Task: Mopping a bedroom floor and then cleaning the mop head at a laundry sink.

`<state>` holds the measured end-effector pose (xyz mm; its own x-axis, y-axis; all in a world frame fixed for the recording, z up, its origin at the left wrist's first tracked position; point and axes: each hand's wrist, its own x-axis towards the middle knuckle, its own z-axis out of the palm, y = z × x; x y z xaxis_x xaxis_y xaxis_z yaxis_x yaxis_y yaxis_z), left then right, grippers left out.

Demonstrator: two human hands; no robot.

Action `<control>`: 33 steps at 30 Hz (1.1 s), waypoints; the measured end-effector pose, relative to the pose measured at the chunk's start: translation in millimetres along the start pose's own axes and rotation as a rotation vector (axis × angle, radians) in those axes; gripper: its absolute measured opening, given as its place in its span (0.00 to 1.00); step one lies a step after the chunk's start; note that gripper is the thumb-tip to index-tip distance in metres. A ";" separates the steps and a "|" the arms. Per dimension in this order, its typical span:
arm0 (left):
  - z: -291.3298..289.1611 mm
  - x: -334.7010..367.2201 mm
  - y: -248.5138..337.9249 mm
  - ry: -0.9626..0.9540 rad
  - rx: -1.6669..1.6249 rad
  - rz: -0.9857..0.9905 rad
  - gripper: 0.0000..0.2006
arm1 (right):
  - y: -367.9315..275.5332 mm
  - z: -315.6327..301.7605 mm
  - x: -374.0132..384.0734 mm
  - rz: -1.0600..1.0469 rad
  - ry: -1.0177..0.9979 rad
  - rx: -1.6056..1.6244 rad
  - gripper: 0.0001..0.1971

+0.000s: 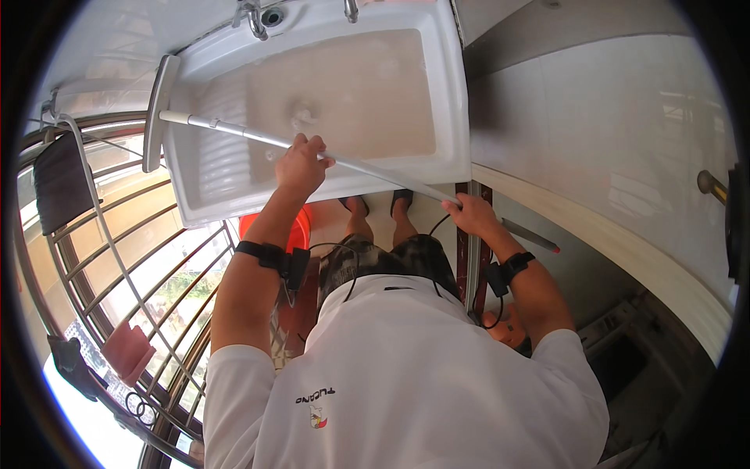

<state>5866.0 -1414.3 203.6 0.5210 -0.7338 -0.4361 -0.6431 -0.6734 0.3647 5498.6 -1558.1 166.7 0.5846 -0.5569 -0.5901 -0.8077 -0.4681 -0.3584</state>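
Observation:
A long-handled mop [359, 170] with a silver pole slants across the front of a white sink [461, 102]. Its long, narrow, grey-white head [160, 113] lies over the sink's left rim; I cannot tell what its working face is made of. My left hand [301, 166] is closed around the middle of the pole, above the sink's near edge. Farther down, my right hand [473, 215] grips the pole to the right of the sink. The dark grey end of the handle sticks out beyond that hand.
Cloudy brownish water [351, 94] covers the sink bottom, beneath two taps [256, 22]. An orange-red bucket [299, 232] stands under the sink's front. Window bars [141, 258] and a pale hose [98, 203] run along the left. A white wall [601, 109] rises on the right.

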 end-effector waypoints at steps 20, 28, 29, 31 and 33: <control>11.3 0.9 7.1 -0.009 0.059 0.102 0.25 | -16.2 -13.7 1.5 0.154 -0.137 0.047 0.31; 9.8 2.5 12.1 -0.027 0.144 0.112 0.24 | -12.1 -13.6 2.2 0.204 -0.183 0.002 0.34; 10.4 1.7 12.0 -0.034 0.137 0.124 0.24 | -11.9 -13.3 4.7 0.189 -0.205 0.019 0.34; 9.6 2.1 8.2 -0.018 0.158 0.113 0.24 | -11.3 -15.2 7.6 0.181 -0.226 0.038 0.34; 10.5 3.4 7.4 -0.012 0.137 0.136 0.24 | -8.0 -17.6 6.9 0.159 -0.218 0.104 0.30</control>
<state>5857.1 -1420.8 196.2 0.4181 -0.8152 -0.4007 -0.7779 -0.5491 0.3055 5510.4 -1570.2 178.3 0.4286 -0.4521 -0.7822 -0.8982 -0.3072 -0.3145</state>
